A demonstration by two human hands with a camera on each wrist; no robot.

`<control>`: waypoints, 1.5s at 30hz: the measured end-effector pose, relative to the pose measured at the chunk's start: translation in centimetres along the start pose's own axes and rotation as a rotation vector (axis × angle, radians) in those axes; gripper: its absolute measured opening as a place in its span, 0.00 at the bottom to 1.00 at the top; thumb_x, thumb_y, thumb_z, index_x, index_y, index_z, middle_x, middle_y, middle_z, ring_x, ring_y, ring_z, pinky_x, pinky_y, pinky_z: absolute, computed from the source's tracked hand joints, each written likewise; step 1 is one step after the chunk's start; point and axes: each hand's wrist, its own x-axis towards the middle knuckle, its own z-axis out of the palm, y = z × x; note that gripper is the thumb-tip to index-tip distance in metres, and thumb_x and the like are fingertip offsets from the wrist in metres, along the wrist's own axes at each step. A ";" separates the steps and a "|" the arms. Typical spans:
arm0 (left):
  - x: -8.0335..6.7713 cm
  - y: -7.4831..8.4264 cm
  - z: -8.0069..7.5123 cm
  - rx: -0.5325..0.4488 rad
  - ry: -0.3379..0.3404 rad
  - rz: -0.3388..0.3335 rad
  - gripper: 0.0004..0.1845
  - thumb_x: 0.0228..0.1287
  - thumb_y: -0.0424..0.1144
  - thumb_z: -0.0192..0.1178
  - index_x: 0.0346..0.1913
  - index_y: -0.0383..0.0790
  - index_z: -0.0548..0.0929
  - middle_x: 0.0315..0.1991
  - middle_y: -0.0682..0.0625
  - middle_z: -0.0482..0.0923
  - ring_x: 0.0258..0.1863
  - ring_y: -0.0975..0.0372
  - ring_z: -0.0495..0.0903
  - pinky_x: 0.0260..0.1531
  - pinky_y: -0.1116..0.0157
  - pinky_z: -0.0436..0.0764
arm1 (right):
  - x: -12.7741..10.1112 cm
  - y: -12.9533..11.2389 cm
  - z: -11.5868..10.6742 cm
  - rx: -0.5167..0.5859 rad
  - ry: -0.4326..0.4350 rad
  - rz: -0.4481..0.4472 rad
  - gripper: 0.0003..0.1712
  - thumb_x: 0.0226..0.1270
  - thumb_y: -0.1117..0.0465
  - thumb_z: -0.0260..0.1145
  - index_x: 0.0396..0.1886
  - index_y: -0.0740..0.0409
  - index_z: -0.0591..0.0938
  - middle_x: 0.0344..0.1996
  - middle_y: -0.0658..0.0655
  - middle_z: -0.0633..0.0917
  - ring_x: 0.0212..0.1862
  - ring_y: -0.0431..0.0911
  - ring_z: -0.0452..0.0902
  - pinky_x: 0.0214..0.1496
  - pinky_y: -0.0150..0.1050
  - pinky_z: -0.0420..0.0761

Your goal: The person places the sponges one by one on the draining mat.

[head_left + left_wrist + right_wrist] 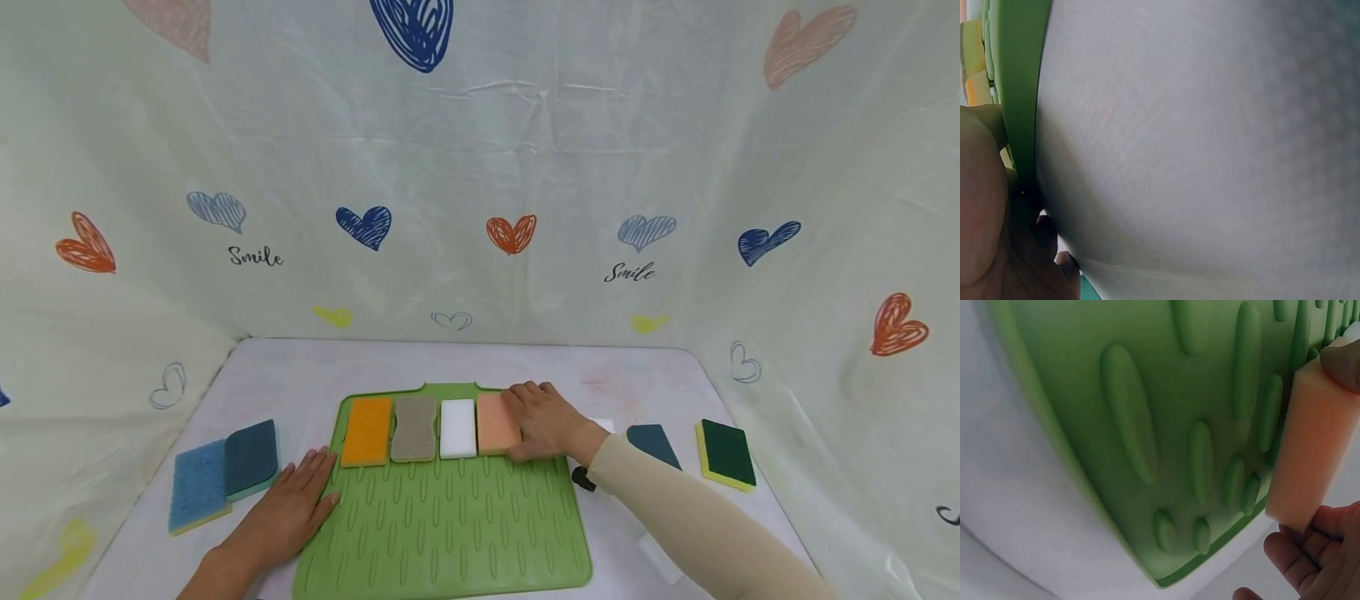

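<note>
A peach sponge (pixel 495 427) lies at the right end of a row on the ridged green mat (pixel 450 529). My right hand (pixel 549 423) grips it by its right side, the thumb at the near end and the fingers at the far end. In the right wrist view the peach sponge (pixel 1313 440) sits between thumb and fingers. To its left are a white sponge (pixel 457 429), a grey wavy-edged sponge (pixel 413 428) and an orange sponge (pixel 367 431). My left hand (pixel 291 504) rests on the mat's left edge, its fingers extended.
On the table's left lie a light blue sponge (pixel 198 486) and a dark teal one (pixel 251 458). At the right are a dark green and yellow sponge (pixel 726 452) and a blue-grey piece (pixel 654 442), partly behind my right sleeve (pixel 675 508). A patterned curtain (pixel 450 167) stands behind the table.
</note>
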 end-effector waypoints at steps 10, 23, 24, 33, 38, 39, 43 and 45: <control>0.0 -0.3 0.2 -0.010 0.007 -0.005 0.36 0.80 0.49 0.58 0.79 0.29 0.65 0.79 0.33 0.64 0.79 0.37 0.62 0.75 0.35 0.62 | 0.4 -0.8 0.4 0.000 0.006 0.000 0.50 0.61 0.30 0.65 0.73 0.58 0.72 0.66 0.59 0.78 0.65 0.52 0.74 0.65 0.55 0.77; 0.0 0.0 0.0 -0.005 0.002 -0.004 0.36 0.80 0.49 0.59 0.79 0.29 0.66 0.79 0.33 0.65 0.79 0.37 0.63 0.74 0.35 0.64 | 0.4 -1.2 0.2 0.006 -0.022 0.033 0.50 0.59 0.31 0.66 0.73 0.57 0.71 0.67 0.58 0.78 0.66 0.51 0.73 0.66 0.54 0.76; 0.0 0.0 0.0 -0.001 0.004 0.001 0.36 0.80 0.49 0.59 0.79 0.29 0.66 0.78 0.33 0.65 0.78 0.37 0.63 0.74 0.35 0.65 | 0.4 -1.2 0.2 0.006 -0.024 0.036 0.50 0.59 0.31 0.66 0.73 0.57 0.71 0.68 0.58 0.78 0.66 0.51 0.73 0.66 0.54 0.76; 0.0 -0.1 0.2 0.006 0.009 0.003 0.36 0.80 0.48 0.59 0.79 0.28 0.66 0.78 0.33 0.65 0.78 0.37 0.63 0.74 0.35 0.65 | -0.1 -1.0 -0.2 0.041 -0.068 0.066 0.60 0.60 0.28 0.65 0.82 0.60 0.62 0.75 0.60 0.72 0.73 0.54 0.69 0.70 0.56 0.73; 0.2 -0.1 0.2 0.004 0.008 0.005 0.36 0.80 0.49 0.59 0.79 0.28 0.66 0.78 0.33 0.65 0.78 0.36 0.63 0.74 0.35 0.65 | -1.3 0.5 -1.4 0.072 -0.115 0.093 0.66 0.61 0.24 0.65 0.86 0.60 0.55 0.81 0.62 0.65 0.79 0.58 0.63 0.77 0.63 0.66; 0.2 -0.1 0.2 0.006 0.006 0.006 0.36 0.80 0.49 0.59 0.79 0.28 0.66 0.78 0.33 0.65 0.78 0.36 0.63 0.74 0.35 0.65 | -1.6 1.0 -1.7 0.079 -0.113 0.102 0.67 0.61 0.25 0.66 0.86 0.61 0.55 0.81 0.63 0.65 0.80 0.59 0.62 0.78 0.64 0.64; 0.2 0.0 0.1 0.008 0.004 0.007 0.36 0.80 0.49 0.59 0.79 0.28 0.66 0.78 0.32 0.65 0.78 0.36 0.63 0.73 0.35 0.65 | -3.5 3.5 -2.9 0.079 -0.097 0.141 0.66 0.61 0.28 0.70 0.85 0.62 0.56 0.80 0.64 0.65 0.80 0.62 0.61 0.80 0.68 0.59; 0.1 0.0 0.1 0.009 0.004 0.004 0.36 0.80 0.49 0.58 0.78 0.28 0.66 0.78 0.32 0.65 0.78 0.37 0.63 0.74 0.35 0.65 | -4.6 4.6 -3.1 0.062 -0.080 0.156 0.64 0.61 0.29 0.71 0.84 0.63 0.58 0.79 0.64 0.67 0.79 0.63 0.62 0.80 0.70 0.58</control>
